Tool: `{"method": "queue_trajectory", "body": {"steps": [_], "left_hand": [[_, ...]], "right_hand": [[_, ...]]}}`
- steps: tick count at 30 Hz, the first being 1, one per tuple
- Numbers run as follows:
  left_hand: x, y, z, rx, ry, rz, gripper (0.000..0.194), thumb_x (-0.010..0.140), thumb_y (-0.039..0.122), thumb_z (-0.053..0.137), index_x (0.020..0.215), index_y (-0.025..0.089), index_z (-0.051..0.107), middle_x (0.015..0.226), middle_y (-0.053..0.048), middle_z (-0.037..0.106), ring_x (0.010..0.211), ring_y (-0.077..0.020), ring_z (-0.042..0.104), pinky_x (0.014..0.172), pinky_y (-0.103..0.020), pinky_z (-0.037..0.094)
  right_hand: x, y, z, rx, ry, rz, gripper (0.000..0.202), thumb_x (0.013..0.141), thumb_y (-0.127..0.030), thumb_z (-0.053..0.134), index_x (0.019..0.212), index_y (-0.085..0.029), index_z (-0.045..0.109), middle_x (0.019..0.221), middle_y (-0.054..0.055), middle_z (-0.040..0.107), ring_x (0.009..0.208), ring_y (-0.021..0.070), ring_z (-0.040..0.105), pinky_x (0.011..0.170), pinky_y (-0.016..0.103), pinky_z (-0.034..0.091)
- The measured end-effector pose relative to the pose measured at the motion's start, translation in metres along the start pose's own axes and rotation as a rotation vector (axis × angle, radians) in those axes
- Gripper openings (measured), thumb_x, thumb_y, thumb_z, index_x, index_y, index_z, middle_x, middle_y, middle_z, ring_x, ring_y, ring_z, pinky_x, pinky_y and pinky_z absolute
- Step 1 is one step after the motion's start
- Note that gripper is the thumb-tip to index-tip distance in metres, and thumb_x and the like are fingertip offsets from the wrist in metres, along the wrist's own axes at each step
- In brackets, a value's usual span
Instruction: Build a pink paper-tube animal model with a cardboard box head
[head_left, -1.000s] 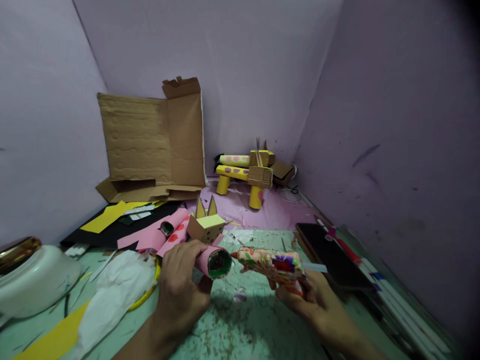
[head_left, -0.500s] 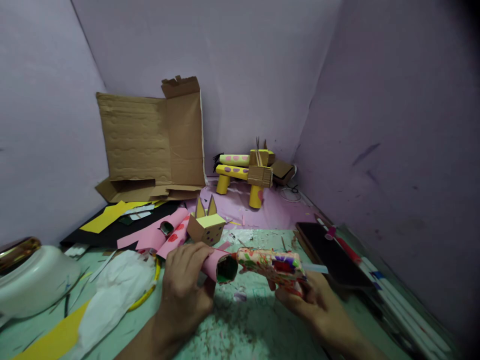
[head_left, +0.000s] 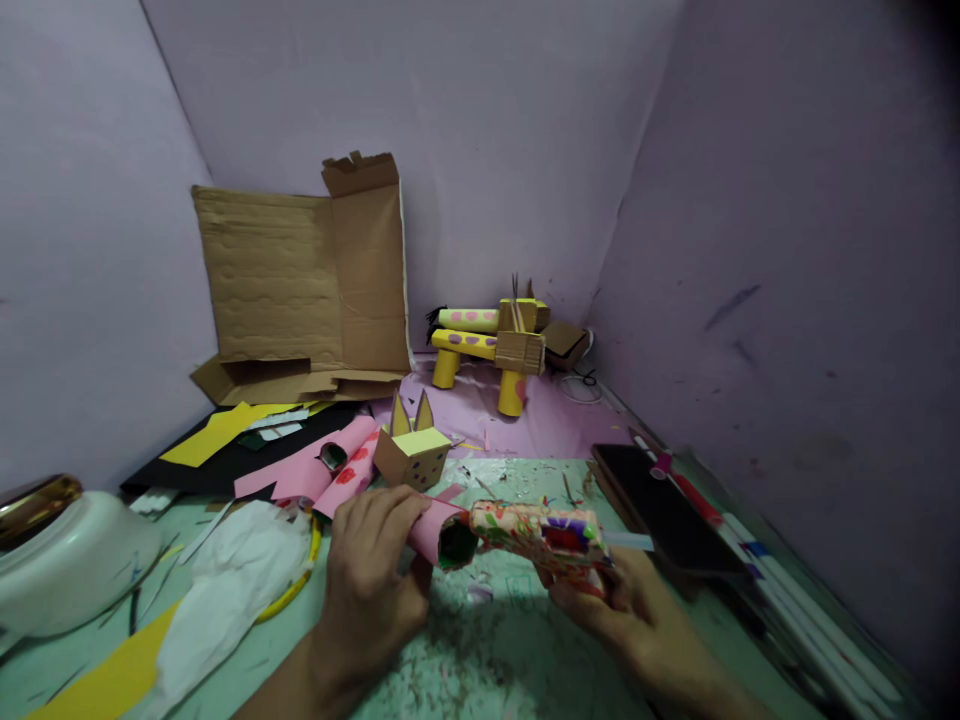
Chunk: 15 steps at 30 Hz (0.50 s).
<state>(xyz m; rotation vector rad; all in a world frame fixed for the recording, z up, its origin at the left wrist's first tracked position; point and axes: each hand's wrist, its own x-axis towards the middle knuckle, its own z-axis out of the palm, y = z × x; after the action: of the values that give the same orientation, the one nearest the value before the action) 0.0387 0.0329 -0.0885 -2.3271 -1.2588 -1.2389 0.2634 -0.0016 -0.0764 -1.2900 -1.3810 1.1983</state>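
Note:
My left hand (head_left: 376, 565) is closed around a pink paper tube (head_left: 429, 530), whose dark green hollow end faces right. In my right hand (head_left: 626, 600) is a glue gun (head_left: 536, 535) covered in multicoloured smears, with a pale glue stick (head_left: 632, 541) jutting from its back. The gun's nozzle end points left and is at the rim of the tube; whether it touches cannot be made out. Just beyond my left hand stands a small cardboard box (head_left: 416, 460) with two pointed ears and dark spots.
A large opened cardboard box (head_left: 300, 280) leans on the back wall. Yellow tube-legged cardboard animals (head_left: 480, 345) stand behind. Pink paper pieces (head_left: 307, 475), a crumpled white cloth (head_left: 240, 560) and a white pot (head_left: 79, 570) lie left. A dark flat tray-like thing (head_left: 660, 510) lies right.
The glue gun has shifted very slightly left and down against the tube's rim. The tube has moved a little to the right; both hands keep their hold.

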Motion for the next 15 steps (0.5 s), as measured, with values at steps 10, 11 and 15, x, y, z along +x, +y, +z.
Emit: {"method": "queue_trajectory", "body": {"steps": [10,11,15], "left_hand": [[-0.002,-0.004,-0.005,-0.048,0.054,-0.068,0.033,0.070,0.016,0.063,0.101,0.017,0.052,0.094,-0.010,0.062,0.089,-0.0253,0.057,0.078,-0.042,0.045],[-0.002,-0.004,-0.007,-0.068,0.063,-0.110,0.032,0.071,0.019,0.064,0.101,0.018,0.053,0.094,-0.009,0.062,0.088,-0.0248,0.058,0.077,-0.041,0.046],[0.003,-0.005,-0.016,-0.157,0.051,-0.319,0.035,0.072,0.029,0.066,0.102,0.020,0.053,0.095,-0.008,0.062,0.086,-0.0237,0.060,0.076,-0.040,0.051]], "right_hand": [[0.015,0.005,-0.010,0.071,-0.028,-0.118,0.019,0.066,-0.034,0.070,0.074,-0.018,0.064,0.068,0.001,0.058,0.063,0.0163,0.051,0.060,0.027,0.043],[0.018,0.005,-0.011,0.127,-0.042,-0.127,0.023,0.065,-0.035,0.070,0.080,-0.018,0.064,0.067,0.000,0.058,0.059,0.0151,0.050,0.058,0.027,0.044],[0.037,0.008,-0.010,0.308,0.132,0.014,0.035,0.060,-0.038,0.073,0.087,-0.018,0.064,0.066,-0.001,0.059,0.054,0.0135,0.052,0.049,0.024,0.045]]}}
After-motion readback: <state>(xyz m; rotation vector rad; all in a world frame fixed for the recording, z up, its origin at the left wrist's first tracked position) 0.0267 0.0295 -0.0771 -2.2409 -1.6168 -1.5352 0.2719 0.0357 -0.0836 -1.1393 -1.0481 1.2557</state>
